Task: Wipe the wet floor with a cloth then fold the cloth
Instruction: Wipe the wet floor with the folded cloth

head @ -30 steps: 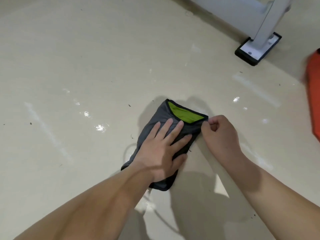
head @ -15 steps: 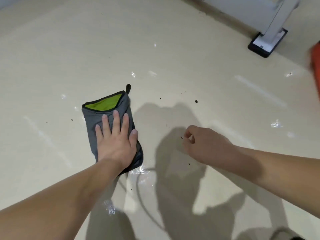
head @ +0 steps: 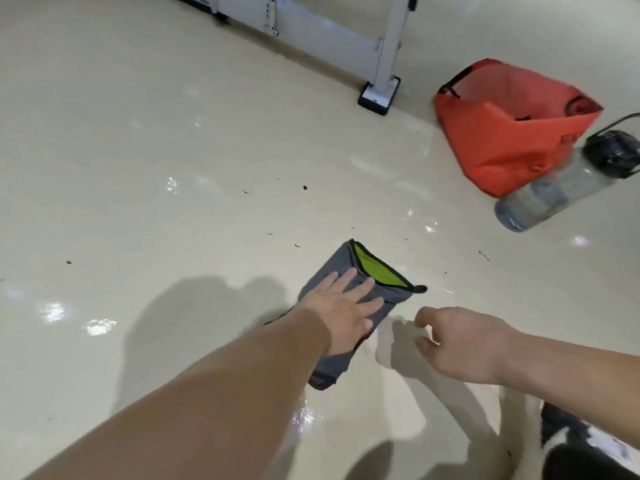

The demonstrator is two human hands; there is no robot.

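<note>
"Judging by the floor [head: 138,168], how far along is the wiping?"

"Partway, I'd say. Wet patches [head: 100,325] glint at the far left and a small puddle [head: 304,419] shines by the left forearm, so there is water left to take up."

"And the orange bag [head: 512,133], with the bottle [head: 561,188] just beside it?"

"Off to the right, well apart from the work. They play no part in it."

"Where is the cloth [head: 394,296]?"

"Flat on the floor near the middle, lying doubled over, grey outside with lime lining showing at its far end. The left hand [head: 343,313] lies on it with fingers straight and spread, pressing it down — a wiping hold, not a grasp."

"The right hand [head: 464,344]?"

"Just beside the cloth's right edge, fingers loosely curled and holding nothing. Whether it touches the floor I cannot tell."

"So what remains?"

"The wet spots, perhaps the dark specks [head: 304,187] farther out — then the neat fold."
</note>
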